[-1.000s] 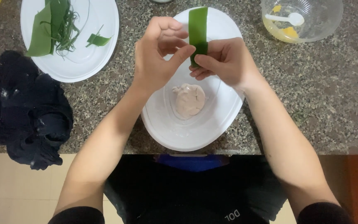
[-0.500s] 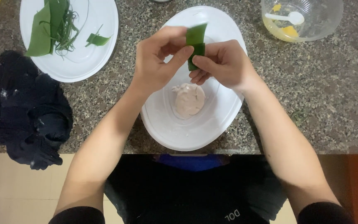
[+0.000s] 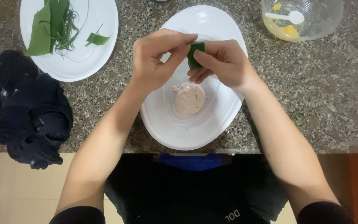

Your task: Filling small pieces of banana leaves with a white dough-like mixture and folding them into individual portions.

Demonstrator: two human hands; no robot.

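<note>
Head view: both hands are meeting above the white oval dish [image 3: 228, 124], fingertips pinching tog. on a folded green leaf strip [image 3: 195, 54]. Left hand [image 3: 156, 62] is curling over from the left w/ thumb and forefinger pressing the strip's top edge; right hand [image 3: 224, 62] is clamping the strip's other side btwn thumb and fingers, so the fold is being kept tight and can't spring open. Only a small bit of green is showing btwn the fingers; can't tell how many layers it has.

Strip is being held in the air, apart from the dish, prob. so any bits drop into it. Directly under the hands a pale pink lump of paste [image 3: 189, 98] is sitting in the dish's middle, within easy reach.

Further out: round white plate [image 3: 100, 58] at upper left is carrying more green leaves [image 3: 48, 25] and thin shreds. Clear bowl [image 3: 311, 29] at upper right is holding yellow stuff and a white spoon [image 3: 289, 16]. Dark crumpled cloth [image 3: 25, 112] is lying at the left edge of the speckled stone counter [image 3: 324, 95].
</note>
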